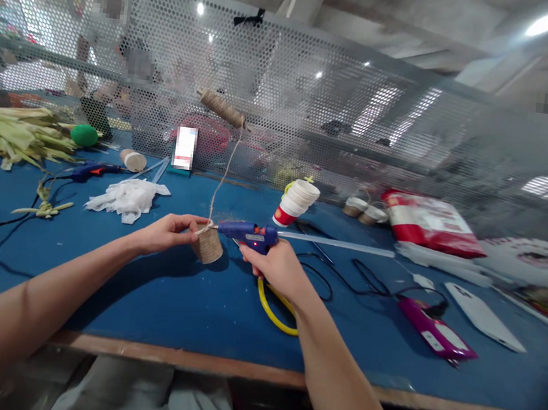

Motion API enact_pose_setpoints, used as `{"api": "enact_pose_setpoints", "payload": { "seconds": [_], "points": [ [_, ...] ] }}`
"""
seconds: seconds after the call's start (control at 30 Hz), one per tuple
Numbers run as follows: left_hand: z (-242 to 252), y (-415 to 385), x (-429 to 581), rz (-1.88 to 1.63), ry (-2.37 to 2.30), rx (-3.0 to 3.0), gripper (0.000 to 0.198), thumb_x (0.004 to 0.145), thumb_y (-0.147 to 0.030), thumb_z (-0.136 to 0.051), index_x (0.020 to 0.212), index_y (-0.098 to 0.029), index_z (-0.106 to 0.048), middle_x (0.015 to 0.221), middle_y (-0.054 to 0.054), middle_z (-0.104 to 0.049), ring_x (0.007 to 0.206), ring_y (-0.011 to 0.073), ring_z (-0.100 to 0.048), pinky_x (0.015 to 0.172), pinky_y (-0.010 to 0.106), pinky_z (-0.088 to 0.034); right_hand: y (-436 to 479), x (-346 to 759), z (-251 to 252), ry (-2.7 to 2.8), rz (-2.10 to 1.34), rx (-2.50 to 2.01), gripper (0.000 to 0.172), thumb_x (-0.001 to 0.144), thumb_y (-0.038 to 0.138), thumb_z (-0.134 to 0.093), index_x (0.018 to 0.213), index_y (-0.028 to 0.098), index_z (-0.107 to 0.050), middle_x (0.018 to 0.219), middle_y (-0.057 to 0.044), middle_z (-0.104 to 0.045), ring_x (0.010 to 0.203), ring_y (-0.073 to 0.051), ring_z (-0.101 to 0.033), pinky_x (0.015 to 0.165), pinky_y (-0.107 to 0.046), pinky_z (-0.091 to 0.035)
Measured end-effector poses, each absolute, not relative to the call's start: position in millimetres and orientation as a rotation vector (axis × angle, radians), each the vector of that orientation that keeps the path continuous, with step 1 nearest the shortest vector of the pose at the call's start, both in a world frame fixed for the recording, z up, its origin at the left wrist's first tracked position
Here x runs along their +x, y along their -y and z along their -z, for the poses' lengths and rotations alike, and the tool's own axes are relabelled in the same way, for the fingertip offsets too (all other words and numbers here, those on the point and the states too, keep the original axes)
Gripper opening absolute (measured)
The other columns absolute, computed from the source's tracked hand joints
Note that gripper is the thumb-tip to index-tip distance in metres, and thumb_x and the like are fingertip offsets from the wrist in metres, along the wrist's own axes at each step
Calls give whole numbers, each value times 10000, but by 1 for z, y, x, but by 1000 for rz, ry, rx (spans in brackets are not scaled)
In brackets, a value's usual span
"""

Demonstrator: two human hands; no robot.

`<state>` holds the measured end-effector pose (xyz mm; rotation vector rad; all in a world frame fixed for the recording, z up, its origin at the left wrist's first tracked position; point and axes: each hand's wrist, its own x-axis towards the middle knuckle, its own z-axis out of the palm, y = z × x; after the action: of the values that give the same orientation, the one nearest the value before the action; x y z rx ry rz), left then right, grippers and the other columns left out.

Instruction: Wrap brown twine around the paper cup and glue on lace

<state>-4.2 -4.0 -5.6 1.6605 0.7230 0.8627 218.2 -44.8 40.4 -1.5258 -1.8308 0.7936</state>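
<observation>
My left hand (173,233) pinches the upper edge of a small twine-wrapped cup (209,246), tilted above the blue table. From its top a strand of twine (225,174) runs up to a twine spool (221,107) mounted on the perforated screen. My right hand (272,263) grips a blue hot glue gun (249,232), its nozzle at the cup's top edge. A long clear glue stick (338,244) sticks out of the gun's back end. Beneath my right wrist lie yellow-handled scissors (275,309), partly covered.
Stacked paper cups (296,202) stand behind the glue gun. Black cords and a purple power strip (437,333) lie right, near a red-and-white bag (431,223). Left are white cloth (128,198), another glue gun (94,172) and corn husks (17,135). The perforated screen (286,89) bounds the back.
</observation>
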Motion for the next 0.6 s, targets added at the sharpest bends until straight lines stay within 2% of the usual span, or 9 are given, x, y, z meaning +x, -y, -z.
{"api": "enact_pose_setpoints", "payload": {
  "seconds": [0.4,0.6],
  "points": [
    [5,4,-4,-855,-740,1671,248,703,-347,-575,653,-118,-494,1279,147,-417,1164,256,-405,961,404,-280,31,221,-30,1768,-796,-1572,252,678,332,-551,509,155,-489,372,13,-469,328,-80,-429,361,-203,-372],
    [5,4,-4,-858,-721,1705,232,725,-331,-556,658,-117,-495,1283,155,-413,1159,246,-412,943,386,-297,26,221,-27,1715,-864,-1563,212,676,308,-558,543,148,-515,376,25,-458,333,-71,-416,354,-194,-355]
  ]
}}
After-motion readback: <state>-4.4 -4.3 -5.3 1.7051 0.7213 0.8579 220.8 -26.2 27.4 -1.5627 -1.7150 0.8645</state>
